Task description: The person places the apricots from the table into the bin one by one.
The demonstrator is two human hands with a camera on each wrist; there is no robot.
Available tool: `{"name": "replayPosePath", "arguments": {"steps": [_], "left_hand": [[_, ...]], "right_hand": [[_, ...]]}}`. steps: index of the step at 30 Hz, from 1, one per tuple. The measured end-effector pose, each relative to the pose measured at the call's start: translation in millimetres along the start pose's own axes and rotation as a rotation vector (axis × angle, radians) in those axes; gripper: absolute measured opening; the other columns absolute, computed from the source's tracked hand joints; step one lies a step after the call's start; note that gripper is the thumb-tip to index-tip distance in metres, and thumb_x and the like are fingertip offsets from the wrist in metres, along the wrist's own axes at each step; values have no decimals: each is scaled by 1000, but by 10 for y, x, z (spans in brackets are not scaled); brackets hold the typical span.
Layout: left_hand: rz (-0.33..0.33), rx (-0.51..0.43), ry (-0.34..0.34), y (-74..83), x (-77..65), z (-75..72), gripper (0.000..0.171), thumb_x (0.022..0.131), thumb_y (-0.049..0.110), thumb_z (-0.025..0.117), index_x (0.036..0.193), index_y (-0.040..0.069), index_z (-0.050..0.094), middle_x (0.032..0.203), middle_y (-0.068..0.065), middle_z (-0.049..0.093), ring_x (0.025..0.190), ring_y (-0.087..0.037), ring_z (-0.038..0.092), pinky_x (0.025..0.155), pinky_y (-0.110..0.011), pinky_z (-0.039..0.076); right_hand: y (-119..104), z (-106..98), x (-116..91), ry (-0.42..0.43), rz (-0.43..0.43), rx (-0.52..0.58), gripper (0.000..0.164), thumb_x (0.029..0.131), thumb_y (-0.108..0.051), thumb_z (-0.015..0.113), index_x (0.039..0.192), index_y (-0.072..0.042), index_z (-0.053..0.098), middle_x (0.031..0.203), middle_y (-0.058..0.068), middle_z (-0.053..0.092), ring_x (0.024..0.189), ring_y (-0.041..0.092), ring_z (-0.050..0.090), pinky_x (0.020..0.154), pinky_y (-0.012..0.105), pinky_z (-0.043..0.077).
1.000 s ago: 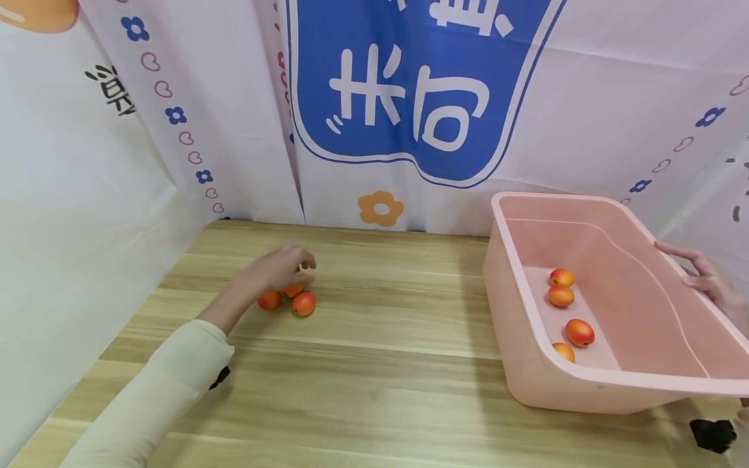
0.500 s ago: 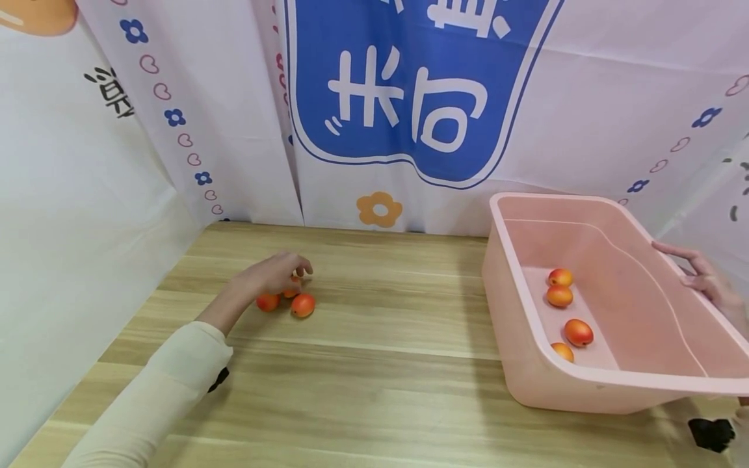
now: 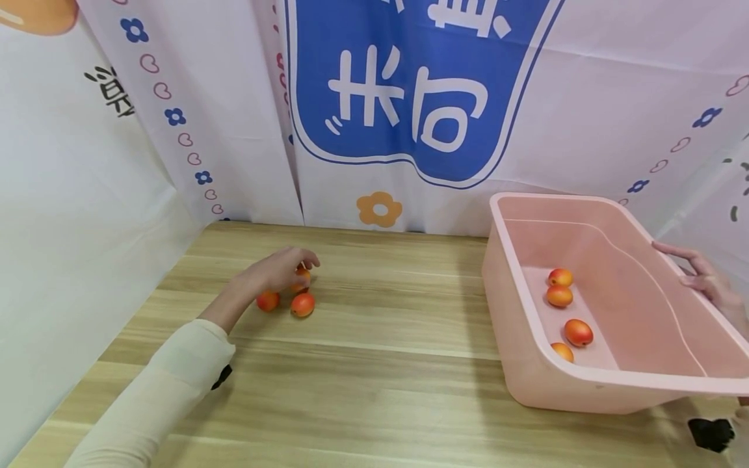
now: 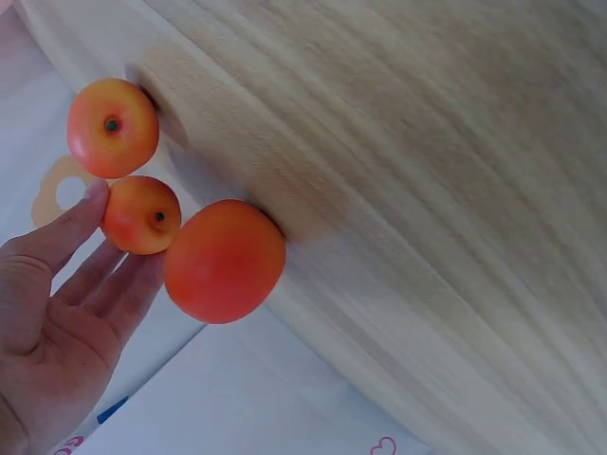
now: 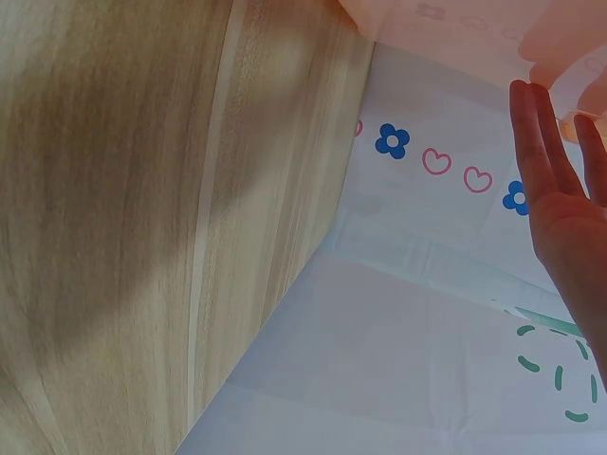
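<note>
My left hand (image 3: 283, 268) pinches an oval orange-red fruit (image 3: 302, 279) between thumb and fingertips. In the left wrist view, this fruit (image 4: 140, 216) sits between two others, one fruit (image 4: 112, 128) above and a larger-looking one (image 4: 226, 261) to its right. From the head, one loose fruit (image 3: 268, 300) lies left of the hand and another (image 3: 303, 305) just in front, both on the wooden table. Far right, my right hand (image 3: 710, 283) rests against the rim of a pink plastic tub (image 3: 515, 351). In the right wrist view, the fingers (image 5: 536, 137) are straight by its wall.
Several similar fruits, including one fruit (image 3: 578, 332), lie on the tub's floor along its left side. Behind the table (image 3: 374, 364) hangs a white printed cloth (image 3: 251, 169) with a blue sign, and cloth also borders both sides.
The left hand has reached down among the fruits and now holds one, drawn slightly up and to the right. The right hand and the tub have stayed put.
</note>
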State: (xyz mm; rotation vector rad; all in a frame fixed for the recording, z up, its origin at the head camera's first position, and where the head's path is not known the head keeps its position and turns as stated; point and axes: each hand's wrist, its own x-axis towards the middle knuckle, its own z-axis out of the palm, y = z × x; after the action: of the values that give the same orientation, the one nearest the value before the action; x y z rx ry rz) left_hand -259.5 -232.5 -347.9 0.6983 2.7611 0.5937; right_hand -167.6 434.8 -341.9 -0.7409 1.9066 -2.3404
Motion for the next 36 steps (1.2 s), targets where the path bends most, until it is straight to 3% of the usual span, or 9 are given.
{"name": "replayPosePath", "arguments": {"steps": [5,12,17,26,36], "left_hand": [[32,-38,51,67,49,-22,35,94,-4,69,128,-11,65,117,-24,69,107,-35,63,99,-52,53],[136,-53,159,219,144,-42,32,92,-1,74,122,-12,69,109,-21,74,103,-34,69,94,-49,57],[143,-131,227,384,199,-50,28,91,-1,76,118,-9,72,113,-21,74,108,-38,69,95,-50,58],[150,-242,235,664,318,-39,28,91,4,79,118,-4,74,118,-18,74,111,-37,70,96,-50,57],[220,-385,255,961,493,-9,28,92,-2,75,119,-9,70,119,-21,70,112,-36,66,96,-42,59]], "right_hand": [[0,18,-4,26,4,-14,70,101,13,8,153,-13,47,125,4,71,90,14,73,65,24,61],[-5,49,-10,33,-4,-17,67,103,12,9,155,-12,45,121,5,72,83,16,73,59,24,59],[-2,23,-1,27,-2,27,70,101,14,7,152,-12,48,122,6,72,79,18,74,59,25,60],[8,-41,52,11,-89,-42,78,93,22,8,148,-8,54,135,1,67,77,14,73,57,22,58],[-12,7,15,45,-21,5,74,98,17,6,149,-11,52,127,3,71,72,17,73,55,25,59]]}}
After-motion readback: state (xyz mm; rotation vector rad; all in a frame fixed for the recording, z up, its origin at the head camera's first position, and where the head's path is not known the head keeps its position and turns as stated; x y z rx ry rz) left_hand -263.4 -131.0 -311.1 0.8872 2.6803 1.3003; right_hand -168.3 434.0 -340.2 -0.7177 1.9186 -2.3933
